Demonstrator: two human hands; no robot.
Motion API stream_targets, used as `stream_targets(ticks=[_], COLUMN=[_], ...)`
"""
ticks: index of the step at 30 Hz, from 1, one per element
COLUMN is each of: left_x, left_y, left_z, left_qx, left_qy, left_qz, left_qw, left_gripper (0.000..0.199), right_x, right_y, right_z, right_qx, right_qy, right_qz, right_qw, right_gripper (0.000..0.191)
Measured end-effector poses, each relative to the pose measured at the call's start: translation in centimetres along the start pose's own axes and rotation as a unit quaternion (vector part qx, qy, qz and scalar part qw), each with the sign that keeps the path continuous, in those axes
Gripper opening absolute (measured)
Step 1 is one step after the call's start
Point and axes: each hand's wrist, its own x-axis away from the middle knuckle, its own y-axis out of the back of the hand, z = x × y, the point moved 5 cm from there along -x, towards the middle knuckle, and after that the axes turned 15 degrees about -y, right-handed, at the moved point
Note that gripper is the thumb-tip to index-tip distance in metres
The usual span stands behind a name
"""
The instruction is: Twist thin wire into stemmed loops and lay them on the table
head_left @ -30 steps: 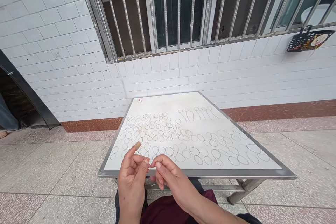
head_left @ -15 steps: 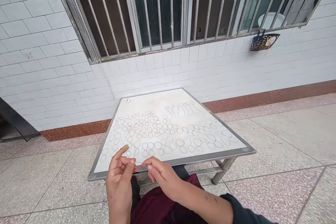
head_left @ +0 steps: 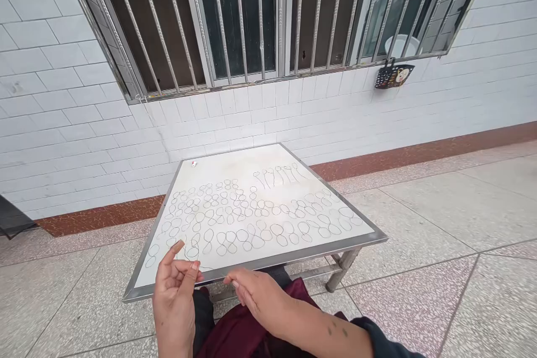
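Observation:
My left hand (head_left: pixel 175 293) is raised at the table's near edge, palm toward me, with thumb and index finger pinched together and the other fingers loosely curled. A thin dark strand (head_left: pixel 206 268) shows at its fingertips, hard to make out against the white top. To its right, my right hand (head_left: pixel 262 297) is closed, its fingertips pressed together and pointing left. Whatever it pinches is too small to see. Beyond both hands, many thin dark loops (head_left: pixel 230 241), mostly joined in figure-eight pairs, lie in rows on the white table (head_left: pixel 229 165).
Longer looped strands (head_left: pixel 274 176) lie near the far right of the table, and a small red-and-white item (head_left: pixel 194 164) near its far left corner. A grey metal rim (head_left: pixel 293 257) edges the tabletop. Behind stands a tiled wall with a barred window (head_left: pixel 251 17) and a hanging dark bag (head_left: pixel 393 75).
My view has turned slightly to the right, so the table appears farther left. My hands have drawn a little farther apart, both still pinched.

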Motion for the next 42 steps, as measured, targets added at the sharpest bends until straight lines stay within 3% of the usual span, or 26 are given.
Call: stream_targets(ticks=[7, 12, 17, 22, 26, 33, 38, 42], left_x=[0.2, 0.3, 0.9, 1.0, 1.0, 2.4, 3.1, 2.9], left_y=[-0.8, -0.7, -0.3, -0.1, 0.4, 0.3, 0.2, 0.6], left_z=[-0.4, 0.2, 0.6, 0.4, 0.1, 0.4, 0.8, 1.1], left_qx=[0.016, 0.032, 0.031, 0.047, 0.051, 0.094, 0.103, 0.107], left_qy=[0.029, 0.043, 0.028, 0.018, 0.010, 0.012, 0.021, 0.016], left_qz=[0.016, 0.044, -0.006, -0.051, -0.070, -0.056, -0.054, -0.062], left_qw=[0.999, 0.998, 0.999, 0.997, 0.996, 0.994, 0.993, 0.992], left_gripper=[0.066, 0.062, 0.055, 0.053, 0.054, 0.049, 0.050, 0.048], right_x=[-0.2, -0.1, 0.2, 0.6, 1.2, 2.7, 3.3, 4.3], right_y=[0.0, 0.2, -0.1, -0.5, -0.3, -0.1, 0.6, 0.2], right_z=[-0.4, -0.1, -0.4, -0.7, -0.1, -0.5, -1.2, -1.9], right_qx=[-0.023, -0.039, -0.045, 0.000, 0.059, 0.112, 0.164, 0.178], right_qy=[0.011, 0.013, 0.004, 0.005, 0.047, 0.051, 0.038, 0.028], right_qz=[0.000, -0.005, 0.006, 0.021, 0.020, 0.075, 0.060, 0.098], right_qw=[1.000, 0.999, 0.999, 1.000, 0.997, 0.990, 0.984, 0.979], right_gripper=[0.034, 0.038, 0.036, 0.032, 0.032, 0.028, 0.023, 0.022])
